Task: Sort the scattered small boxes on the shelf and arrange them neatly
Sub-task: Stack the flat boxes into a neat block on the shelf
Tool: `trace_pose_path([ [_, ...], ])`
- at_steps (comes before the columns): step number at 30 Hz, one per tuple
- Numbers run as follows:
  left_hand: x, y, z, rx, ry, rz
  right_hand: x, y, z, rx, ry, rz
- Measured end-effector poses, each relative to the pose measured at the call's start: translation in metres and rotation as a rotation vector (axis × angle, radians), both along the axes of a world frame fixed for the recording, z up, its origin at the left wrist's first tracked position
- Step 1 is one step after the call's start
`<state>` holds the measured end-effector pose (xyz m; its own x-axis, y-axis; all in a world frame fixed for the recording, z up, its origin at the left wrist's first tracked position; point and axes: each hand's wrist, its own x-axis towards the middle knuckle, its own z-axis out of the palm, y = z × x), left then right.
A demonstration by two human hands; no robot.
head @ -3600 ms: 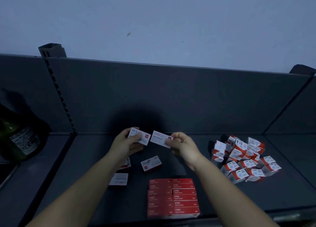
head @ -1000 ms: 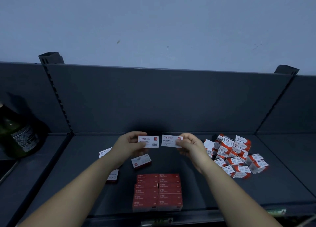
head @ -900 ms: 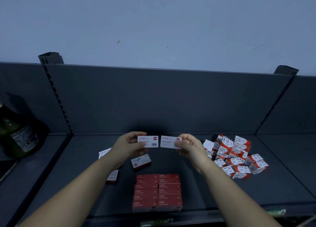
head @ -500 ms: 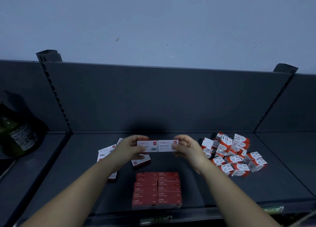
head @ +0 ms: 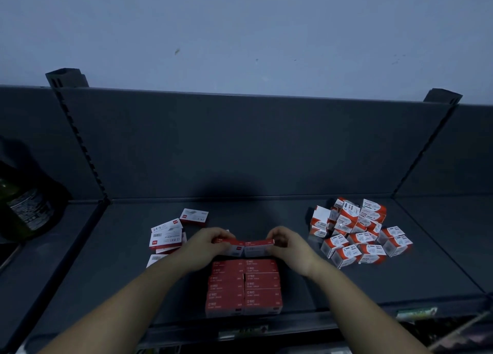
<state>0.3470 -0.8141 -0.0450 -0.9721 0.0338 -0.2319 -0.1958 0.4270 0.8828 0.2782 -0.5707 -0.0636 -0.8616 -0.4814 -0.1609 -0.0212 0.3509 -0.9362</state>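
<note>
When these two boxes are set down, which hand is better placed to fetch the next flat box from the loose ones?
Left, probably. The loose flat boxes lie just beside the left hand, while the right hand is across the red block, nearer the cube boxes. Both hold a box now.

The left hand (head: 205, 247) and right hand (head: 286, 244) hide the ends of the boxes (head: 257, 247) just behind the stack (head: 244, 287). Left of the stack, the left arm (head: 149, 287) covers part of a loose box (head: 157, 258). Far left of it, the edge cuts off a bottle (head: 24, 209). The stack's print is too small to read.
</note>
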Motion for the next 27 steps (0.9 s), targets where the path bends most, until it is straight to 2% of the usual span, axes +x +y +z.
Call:
trace_pose_path([
  [3, 0.002, 0.001, -0.005, -0.019, -0.011, -0.047, 0.003, 0.004, -0.004, 0.044, 0.017, 0.024],
  [15, 0.011, 0.002, -0.010, 0.054, -0.003, -0.033, 0.011, 0.000, -0.004, -0.004, -0.083, 0.090],
  [20, 0.016, 0.002, -0.012, 0.113, -0.039, -0.018, 0.012, 0.001, -0.010, -0.035, -0.092, 0.066],
  [27, 0.016, 0.002, -0.013, 0.098, -0.056, -0.021, 0.015, 0.003, -0.011, -0.042, -0.101, 0.055],
])
